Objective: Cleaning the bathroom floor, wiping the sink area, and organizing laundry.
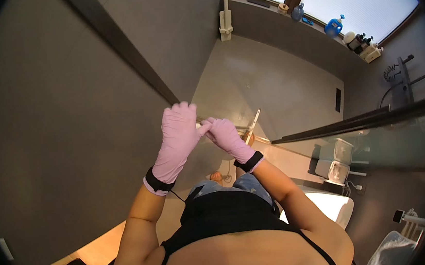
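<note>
My left hand, in a pink glove with a black band at the wrist, is closed, its fingers curled over at the lower end of a dark vertical strip on the grey wall. Its thumb reaches toward my right hand, also pink-gloved and closed. Between the two hands a small bit of something white shows; most of it is covered. Just beyond the right hand juts a pale, narrow bar with a crosspiece running toward the glove. Whether the hand holds it cannot be made out.
A glass partition with a dark rail stands at the right. Several bottles, including a blue jug, line the window ledge. A white pole-mounted fitting is in the far corner. A white basin and a lined bin are lower right.
</note>
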### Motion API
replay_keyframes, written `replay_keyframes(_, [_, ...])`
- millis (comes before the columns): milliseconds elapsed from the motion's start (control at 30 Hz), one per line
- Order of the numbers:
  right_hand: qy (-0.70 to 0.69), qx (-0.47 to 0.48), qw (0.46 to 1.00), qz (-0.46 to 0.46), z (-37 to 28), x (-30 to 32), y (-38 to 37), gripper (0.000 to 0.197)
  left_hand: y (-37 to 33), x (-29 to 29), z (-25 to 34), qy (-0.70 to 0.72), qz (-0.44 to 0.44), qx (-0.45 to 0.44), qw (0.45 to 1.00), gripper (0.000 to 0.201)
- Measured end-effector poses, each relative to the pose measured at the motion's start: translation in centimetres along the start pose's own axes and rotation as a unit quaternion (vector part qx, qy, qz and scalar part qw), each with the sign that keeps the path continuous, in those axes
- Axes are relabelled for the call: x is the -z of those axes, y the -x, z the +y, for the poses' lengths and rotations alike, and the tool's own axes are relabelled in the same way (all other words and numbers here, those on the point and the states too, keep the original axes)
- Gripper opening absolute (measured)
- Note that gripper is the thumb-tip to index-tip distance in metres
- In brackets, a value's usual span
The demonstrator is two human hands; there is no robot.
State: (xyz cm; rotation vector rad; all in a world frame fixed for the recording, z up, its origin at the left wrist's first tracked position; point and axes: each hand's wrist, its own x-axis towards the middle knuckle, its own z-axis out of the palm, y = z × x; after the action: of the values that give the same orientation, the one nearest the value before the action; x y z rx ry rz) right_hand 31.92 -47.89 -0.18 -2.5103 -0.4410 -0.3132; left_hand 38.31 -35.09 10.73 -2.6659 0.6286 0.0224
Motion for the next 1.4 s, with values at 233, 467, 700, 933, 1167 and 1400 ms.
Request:
replay_keyframes(233, [0.007, -0.048, 0.992, 0.117, 15.7, 8.2, -7.9, 0.015, -7.6, 2.7, 0.3, 0.126, 0.132, 0.079, 0.98, 0.032])
replay_keyframes(467, [-0.004, -0.115, 0.983, 0.141, 32.6, 14.8, -14.2, 0.019, -12.5, 3.4, -0.6, 0.276, 0.228, 0.187, 0.915, 0.032])
replay_keyframes(700, [-0.009, -0.177, 0.973, 0.151, 43.4, 14.3, -24.9, 0.024, -20.3, 1.8, -0.9, 0.311, 0.211, 0.226, 0.899, 0.03])
replay_keyframes(933, [-0.016, -0.277, 0.946, 0.169, 53.0, 12.9, -37.4, 0.028, -32.2, 0.9, -2.9, 0.352, 0.067, 0.18, 0.916, 0.031])
replay_keyframes(1167, [-0.045, -0.325, 0.925, 0.194, 58.7, 9.7, -47.8, 0.032, -40.7, 2.1, -3.9, 0.358, 0.03, 0.191, 0.914, 0.032])
replay_keyframes(1400, [-0.059, -0.283, 0.948, 0.132, 66.3, 6.5, -58.9, 0.031, -45.8, 1.0, -1.7, 0.38, 0.004, 0.249, 0.891, 0.033])
